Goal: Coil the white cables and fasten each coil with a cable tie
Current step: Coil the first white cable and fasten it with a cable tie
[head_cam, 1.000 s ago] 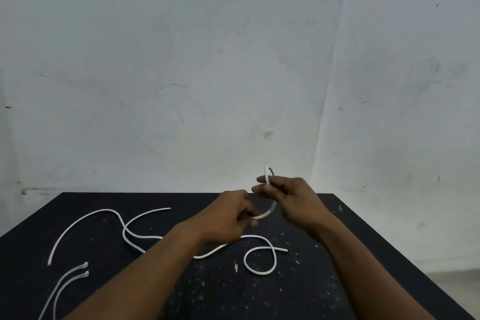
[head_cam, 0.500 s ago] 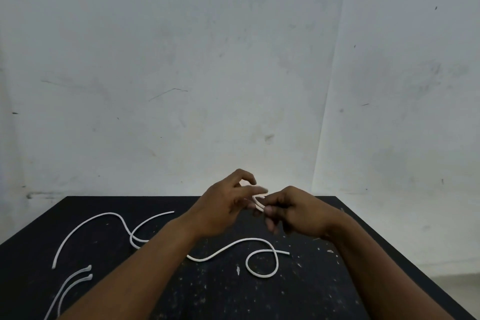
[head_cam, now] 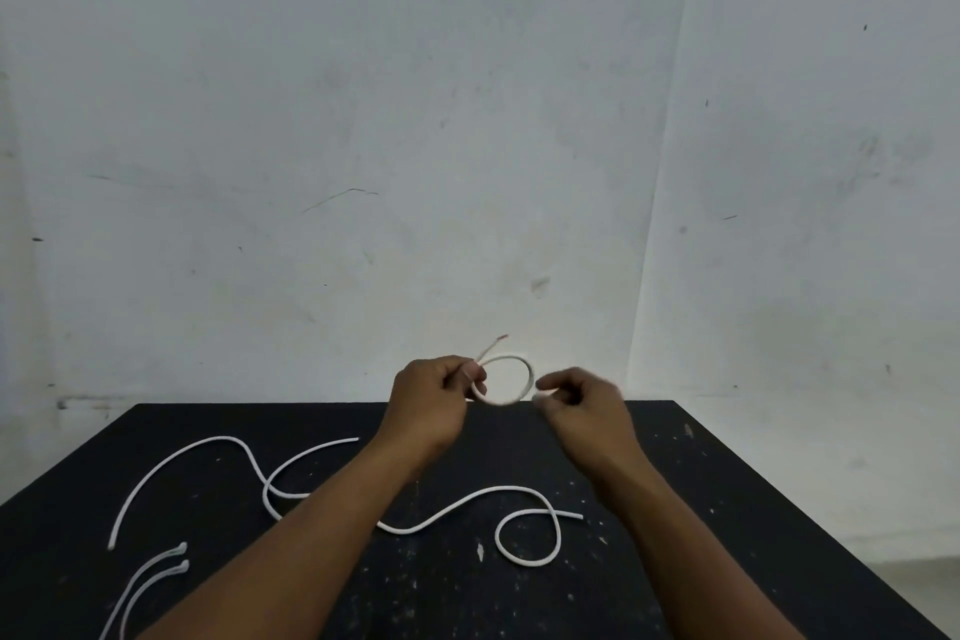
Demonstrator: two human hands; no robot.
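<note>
A short white cable (head_cam: 525,369) is bent into one small loop in the air above the table's far edge. My left hand (head_cam: 431,395) pinches the loop's left side, where the two ends cross, and one stripped end sticks up past my fingers. My right hand (head_cam: 582,405) is at the loop's right side with thumb and forefinger pinched together; whether they hold the cable is unclear. A long white cable (head_cam: 457,504) lies loose on the black table (head_cam: 701,509), partly under my left forearm. Another white cable (head_cam: 171,468) curves at the left. Two white cable ties (head_cam: 150,572) lie at the front left.
The black table is speckled with white flecks and stands against a white wall (head_cam: 363,120). Its right edge drops off to a pale floor (head_cam: 919,582) at the lower right.
The cable between my hands has been opened into a round loop. Both hands have risen slightly and moved apart, the left now holding the crossing point.
</note>
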